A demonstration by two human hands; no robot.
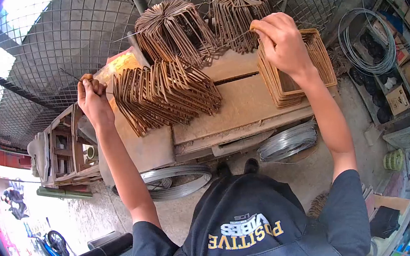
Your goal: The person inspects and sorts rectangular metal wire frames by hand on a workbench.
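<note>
A row of rusty rebar stirrups [165, 92] leans in a slanted bundle on the workbench [242, 98]. At the bundle's left end, my left hand [93, 98] is raised, its fingers closed in a pinch on a thin dark wire [70, 75]. My right hand [281, 41] is held up above a stack of rectangular stirrups [326, 58], fingers pinched on what looks like a thin wire end pointing left. Whether both hands hold the same wire cannot be made out. Two round bundles of stirrups, one left [173, 28] and one right [242, 12], stand at the back.
Wire mesh [69, 42] rises behind the bench. Under its front edge lie two wire coils, one left [186, 180] and one right [287, 144]. Another wire coil [369, 41] hangs at the right beside shelves with boxes [398, 100]. Dark rolls [100, 253] lie lower left.
</note>
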